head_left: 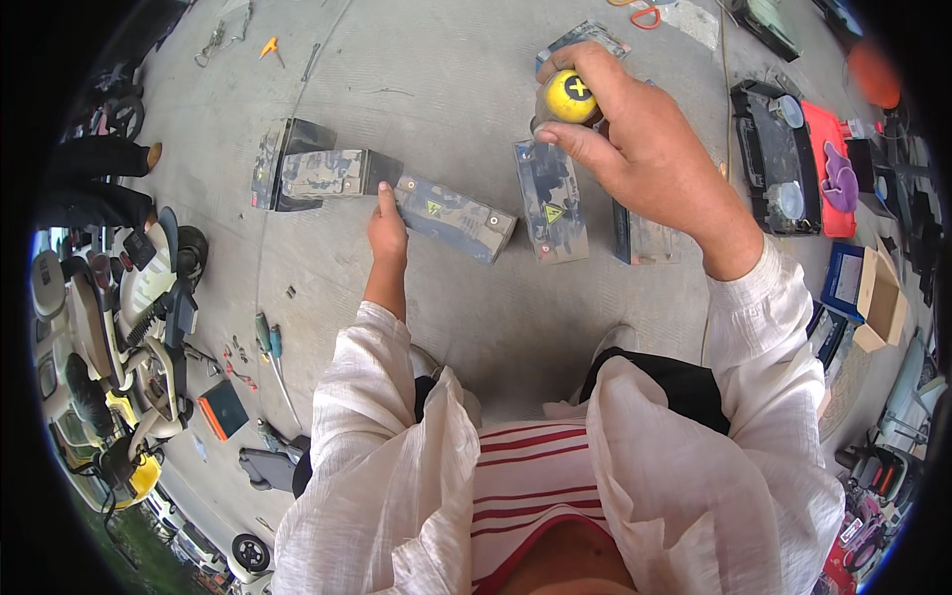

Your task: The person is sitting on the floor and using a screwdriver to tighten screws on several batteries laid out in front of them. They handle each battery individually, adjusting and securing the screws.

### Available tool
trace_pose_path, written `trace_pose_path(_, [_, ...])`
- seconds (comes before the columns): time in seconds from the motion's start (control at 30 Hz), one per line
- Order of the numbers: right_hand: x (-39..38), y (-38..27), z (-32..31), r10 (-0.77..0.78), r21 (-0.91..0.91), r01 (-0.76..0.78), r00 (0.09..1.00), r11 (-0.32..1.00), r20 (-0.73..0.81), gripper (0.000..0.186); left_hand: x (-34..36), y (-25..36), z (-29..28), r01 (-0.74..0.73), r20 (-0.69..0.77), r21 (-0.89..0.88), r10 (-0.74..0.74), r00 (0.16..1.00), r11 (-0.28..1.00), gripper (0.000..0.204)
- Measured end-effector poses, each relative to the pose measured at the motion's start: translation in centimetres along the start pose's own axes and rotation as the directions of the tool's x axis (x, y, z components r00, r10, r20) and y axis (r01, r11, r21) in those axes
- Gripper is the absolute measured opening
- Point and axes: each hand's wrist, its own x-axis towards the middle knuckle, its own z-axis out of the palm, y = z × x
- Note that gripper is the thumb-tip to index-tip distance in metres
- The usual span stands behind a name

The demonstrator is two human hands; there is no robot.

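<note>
My right hand [645,149] is closed around a screwdriver [571,96]; the round yellow end of its handle, marked with a black cross, faces up. Its shaft and tip are hidden below. Under that hand lies a dusty grey-blue battery [551,213] with a yellow warning triangle. My left hand [388,233] grips the left end of another such battery [456,218], thumb along its edge, other fingers mostly hidden. Touching or close to that end is a third battery [322,175], with one more block [266,169] behind it. Partly beneath my right wrist is a further battery [650,240].
Left on the concrete floor lie screwdrivers [278,362], a yellow-handled tool [271,48] and an orange-and-black box [223,410]. Parked scooters [149,347] and a person's legs [104,159] line the left. At right are an open black case [773,159] and a cardboard box [881,297].
</note>
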Motion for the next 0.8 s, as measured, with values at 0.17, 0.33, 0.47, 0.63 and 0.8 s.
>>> trace_pose_path(0.17, [0.7, -1.0, 0.4, 0.194, -0.099, -0.194, 0.981, 0.976, -0.011, 0.046, -2.8, -0.3, 0.8, 0.360, 0.039, -0.279, -0.364, 0.931, 0.890, 0.094])
trace_pose_path(0.33, [0.2, -0.2, 0.1, 0.043, -0.108, -0.049, 0.997, 0.993, -0.060, 0.044, -3.4, 2.2, 2.2, 0.343, 0.079, -0.173, -0.334, 0.939, 0.923, 0.094])
trace_pose_path(0.47, [-0.4, 0.0, -0.2, 0.167, -0.079, -0.166, 0.986, 0.983, 0.008, 0.044, -2.4, 1.9, 2.7, 0.207, 0.032, 0.018, -0.207, 0.978, 0.978, 0.101])
trace_pose_path(0.63, [-0.2, -0.2, 0.4, 0.125, 0.204, -0.112, 0.991, 0.973, -0.051, 0.045, -0.3, 4.3, 4.7, -0.052, 0.163, 0.043, 0.044, 0.986, 0.998, 0.084])
trace_pose_path(0.8, [1.1, 0.0, 0.6, 0.052, 0.285, -0.058, 0.998, 0.957, 0.026, 0.043, 0.3, 6.4, 5.8, -0.237, 0.433, 0.090, 0.176, 0.884, 0.967, 0.080])
